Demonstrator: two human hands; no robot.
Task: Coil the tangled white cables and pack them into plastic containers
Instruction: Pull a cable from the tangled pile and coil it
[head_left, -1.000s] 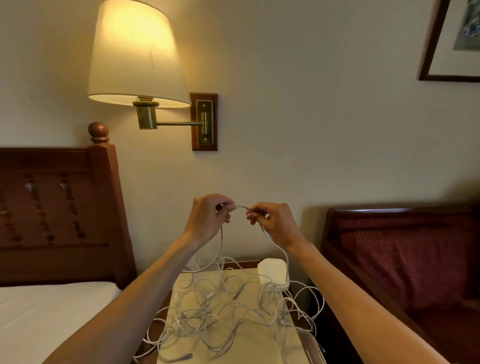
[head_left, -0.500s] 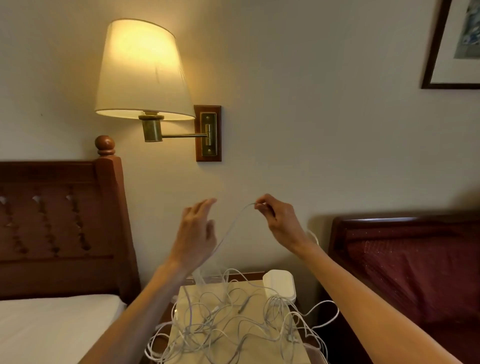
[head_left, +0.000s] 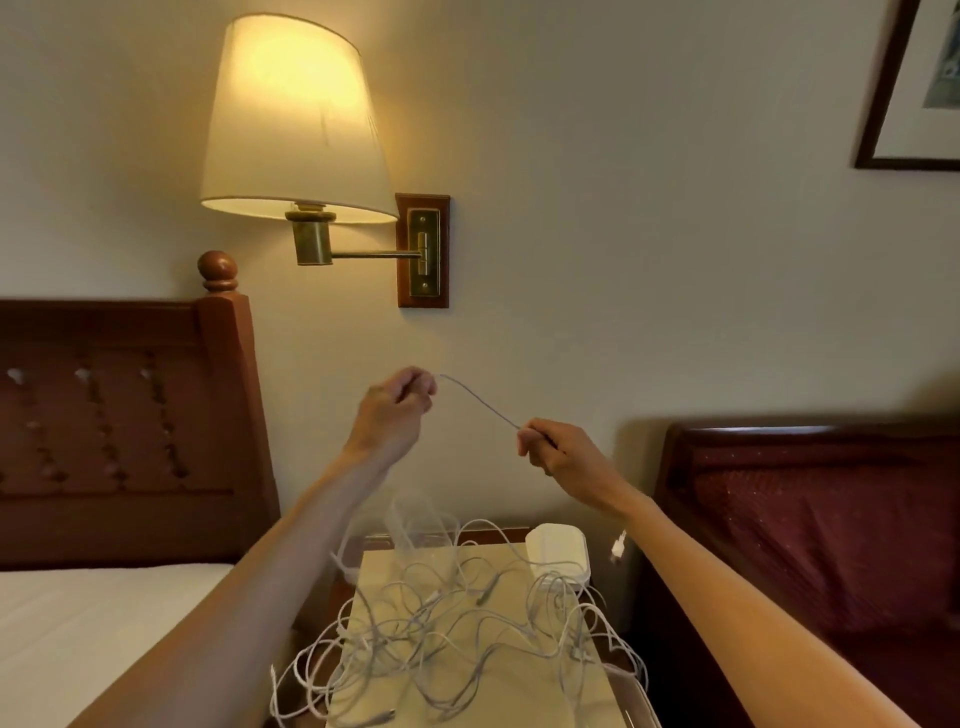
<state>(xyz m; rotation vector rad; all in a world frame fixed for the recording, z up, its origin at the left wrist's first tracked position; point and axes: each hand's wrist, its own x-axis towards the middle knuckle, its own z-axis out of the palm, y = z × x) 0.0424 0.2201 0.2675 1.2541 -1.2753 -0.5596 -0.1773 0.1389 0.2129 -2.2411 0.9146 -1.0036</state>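
A stretch of white cable (head_left: 480, 402) runs taut between the two hands, raised in front of the wall. The left hand (head_left: 395, 413) pinches its upper end with curled fingers; the right hand (head_left: 563, 452), lower and to the right, grips the other end in a closed fist. A small plug (head_left: 617, 548) dangles below the right wrist.

Beneath them lies the rest of the tangled cables (head_left: 447, 629) — loose white loops spread over a pale yellow worktop (head_left: 519, 701) and spilling off its left and right edges. A white plastic container (head_left: 558, 553) stands at the far right corner of the worktop, touching the tangle. Something clear and faint stands at the far left corner; what it is cannot be told.

Left of the worktop is a bed (head_left: 78, 639) with white sheets and a carved wooden headboard (head_left: 124, 431). To the right stands a dark red upholstered seat (head_left: 831, 525). On the cream wall a lit lamp (head_left: 293, 119) hangs from a brass arm, and a picture frame (head_left: 914, 93) shows at the upper right.
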